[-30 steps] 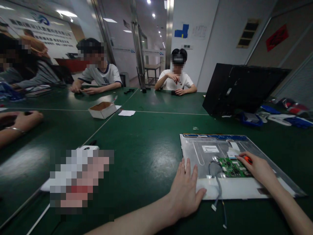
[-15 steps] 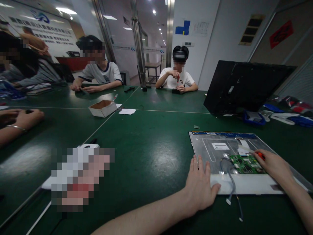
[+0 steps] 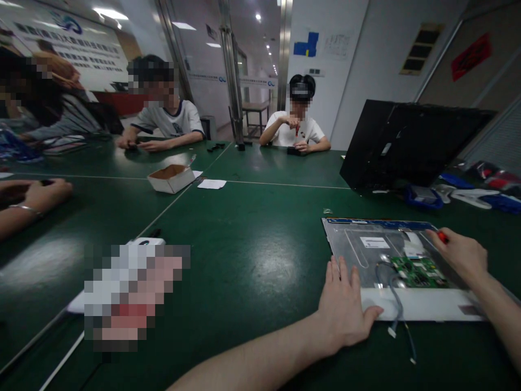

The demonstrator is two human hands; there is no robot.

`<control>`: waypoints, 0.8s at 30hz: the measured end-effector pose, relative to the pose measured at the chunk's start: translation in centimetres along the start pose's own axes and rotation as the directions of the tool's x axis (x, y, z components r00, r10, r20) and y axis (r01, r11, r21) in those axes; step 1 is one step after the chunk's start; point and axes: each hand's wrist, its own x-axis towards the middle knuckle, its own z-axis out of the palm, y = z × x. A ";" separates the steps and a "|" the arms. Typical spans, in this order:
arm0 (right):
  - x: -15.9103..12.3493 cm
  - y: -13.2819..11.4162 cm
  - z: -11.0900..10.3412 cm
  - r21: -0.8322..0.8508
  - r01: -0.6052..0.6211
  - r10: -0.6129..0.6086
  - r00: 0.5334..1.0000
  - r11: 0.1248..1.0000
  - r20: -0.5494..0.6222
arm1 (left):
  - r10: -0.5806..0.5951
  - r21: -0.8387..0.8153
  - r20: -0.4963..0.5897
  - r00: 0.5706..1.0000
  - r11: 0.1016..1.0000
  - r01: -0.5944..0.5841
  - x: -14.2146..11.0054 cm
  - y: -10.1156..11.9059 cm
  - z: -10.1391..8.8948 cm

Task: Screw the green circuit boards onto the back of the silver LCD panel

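Observation:
A flat display panel (image 3: 354, 239) lies back side up on the green table, with a green circuit board (image 3: 421, 272) and a white label on it. Loose grey cables (image 3: 396, 298) hang over its near edge. My left hand (image 3: 344, 307) lies flat with fingers spread, along the panel's left near corner. Above the panel's far right side, my right hand (image 3: 462, 251) is closed round a red-handled tool (image 3: 443, 237). Most of that tool is hidden by the fingers, so its kind does not show.
Behind the panel stands a large black monitor-like casing (image 3: 407, 146), with a blue tray (image 3: 423, 196) and gloves (image 3: 474, 196) near it. To the left are an open white box (image 3: 173, 180), a paper slip (image 3: 211, 184) and a white device (image 3: 150, 241), partly blurred out. Other people sit around the table.
My right hand has lifted and moved away from the circuit board toward the panel's far right, with the red-handled tool in it. The panel and my left hand appear shifted slightly right.

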 end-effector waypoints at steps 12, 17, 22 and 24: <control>-2.5 -5.5 0.9 0.133 0.231 -0.266 0.882 0.964 0.389 | 0.045 -0.079 -0.003 0.999 0.996 -0.045 0.5 -0.7 -1.0; -3.0 -5.2 1.2 0.113 0.259 -0.283 0.889 0.959 0.361 | 0.128 -0.077 -0.016 0.992 0.989 -0.129 1.2 -1.0 -1.2; -3.2 -4.8 1.3 0.067 0.263 -0.270 0.911 0.963 0.312 | 0.232 -0.045 -0.033 0.972 0.971 -0.233 1.5 -1.2 -1.5; -3.1 -4.7 1.5 0.039 0.244 -0.245 0.929 0.969 0.278 | 0.271 -0.030 -0.022 0.962 0.962 -0.272 1.6 -1.3 -1.4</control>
